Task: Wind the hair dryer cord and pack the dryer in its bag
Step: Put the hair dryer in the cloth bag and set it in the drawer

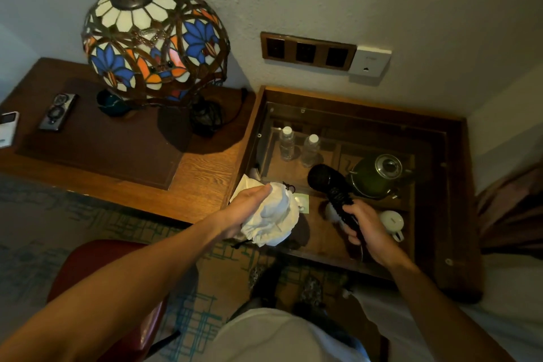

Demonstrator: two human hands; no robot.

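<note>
My right hand (367,228) grips the handle of a black hair dryer (329,182), whose barrel points up and to the left over the glass-topped side table. The cord looks wound around the handle, and a thin length of it hangs below my fist. My left hand (249,209) holds a crumpled white cloth bag (277,214) with a dark drawstring at its top. The bag hangs a short way left of the dryer, apart from it.
The glass-topped wooden side table (452,185) shows two water bottles (296,145), a green kettle (379,175) and a white cup (392,220) beneath the glass. To the left a desk (202,167) carries a stained-glass lamp (155,41). A red chair (97,261) stands below my left arm.
</note>
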